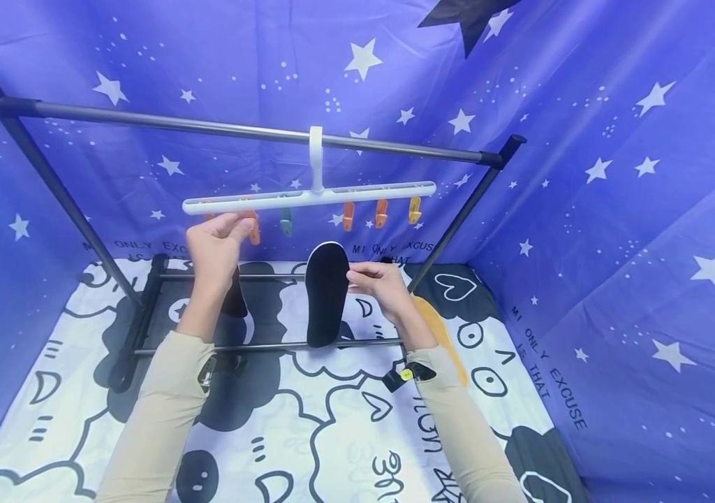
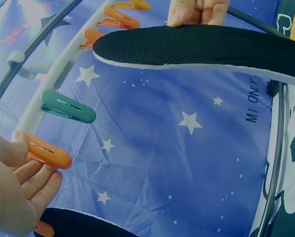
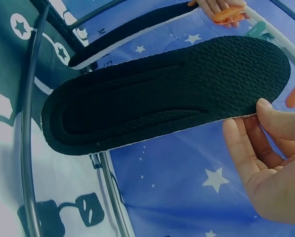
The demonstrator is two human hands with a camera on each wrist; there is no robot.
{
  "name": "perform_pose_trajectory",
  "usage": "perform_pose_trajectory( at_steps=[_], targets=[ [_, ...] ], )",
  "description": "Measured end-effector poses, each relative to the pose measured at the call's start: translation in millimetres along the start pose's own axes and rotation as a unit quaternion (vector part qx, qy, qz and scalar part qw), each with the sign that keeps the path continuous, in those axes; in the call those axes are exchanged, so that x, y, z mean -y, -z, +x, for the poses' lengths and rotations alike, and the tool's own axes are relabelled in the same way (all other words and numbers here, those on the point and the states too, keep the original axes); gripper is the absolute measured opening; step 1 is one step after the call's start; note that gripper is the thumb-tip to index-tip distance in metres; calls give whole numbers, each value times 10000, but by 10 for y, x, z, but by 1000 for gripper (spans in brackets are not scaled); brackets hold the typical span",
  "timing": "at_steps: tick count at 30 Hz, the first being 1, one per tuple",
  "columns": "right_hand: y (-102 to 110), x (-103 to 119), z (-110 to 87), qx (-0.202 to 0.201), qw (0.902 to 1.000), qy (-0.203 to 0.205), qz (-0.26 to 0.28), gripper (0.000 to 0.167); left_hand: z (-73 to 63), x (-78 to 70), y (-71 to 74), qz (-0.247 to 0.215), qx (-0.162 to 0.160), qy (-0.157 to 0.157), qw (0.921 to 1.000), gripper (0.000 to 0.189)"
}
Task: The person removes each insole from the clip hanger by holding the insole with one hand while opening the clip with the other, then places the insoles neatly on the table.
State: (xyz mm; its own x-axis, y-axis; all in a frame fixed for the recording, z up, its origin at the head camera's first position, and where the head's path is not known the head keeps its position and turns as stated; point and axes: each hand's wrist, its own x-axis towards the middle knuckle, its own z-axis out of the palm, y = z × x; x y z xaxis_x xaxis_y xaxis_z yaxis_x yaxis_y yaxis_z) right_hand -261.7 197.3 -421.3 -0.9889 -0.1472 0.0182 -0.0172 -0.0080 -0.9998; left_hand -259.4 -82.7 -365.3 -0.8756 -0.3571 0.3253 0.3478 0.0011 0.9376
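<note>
A black insole (image 1: 327, 297) with a white edge stands upright below the hanger's middle, pinched at its right edge between the thumb and fingers of my right hand (image 1: 385, 288). My left hand (image 1: 214, 250) pinches an orange clip (image 2: 49, 153), second from the left on the white clip hanger (image 1: 364, 194). Nothing shows between that clip's jaws. A second black insole (image 3: 132, 33) hangs from the leftmost orange clip, mostly behind my left hand and wrist in the head view. The held insole is apart from the clips.
The hanger's hook sits over the top bar (image 1: 207, 121) of a dark metal rack. A green clip (image 1: 286, 215), more orange clips (image 1: 381, 213) and a yellow clip (image 1: 415, 209) hang along it. Lower rack bars (image 1: 238, 347) cross above the patterned cloth (image 1: 295, 426). Blue star-printed curtains surround the rack.
</note>
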Motion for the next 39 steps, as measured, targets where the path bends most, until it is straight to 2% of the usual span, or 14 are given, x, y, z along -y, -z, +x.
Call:
perform_pose_trajectory(
  at_steps=[5,10,16,21,23,28,39],
  targets=[
    [106,-5,-33,-85,10000,-4,-13,26,-6,6,1,58,31,15,10000,14],
    [222,-12,-75,-151,9998,-20,100,17,-18,19,-5,-35,56,103,9999,16],
    [375,-2,-129,-306,9994,-22,154,26,-23,21,-6,-93,104,115,9998,15],
    [503,15,-185,-441,9989,-54,119,16,-23,12,-3,-113,100,114,9998,15],
    [558,13,-202,-493,9987,-56,137,17,-20,11,-4,-104,93,96,9999,15],
    [717,-4,-236,-563,9983,-63,132,34,-18,7,-9,-89,91,56,9999,16],
    [1000,13,-337,-728,9973,-88,-76,23,-16,-8,6,24,114,-42,9999,14]
  ],
)
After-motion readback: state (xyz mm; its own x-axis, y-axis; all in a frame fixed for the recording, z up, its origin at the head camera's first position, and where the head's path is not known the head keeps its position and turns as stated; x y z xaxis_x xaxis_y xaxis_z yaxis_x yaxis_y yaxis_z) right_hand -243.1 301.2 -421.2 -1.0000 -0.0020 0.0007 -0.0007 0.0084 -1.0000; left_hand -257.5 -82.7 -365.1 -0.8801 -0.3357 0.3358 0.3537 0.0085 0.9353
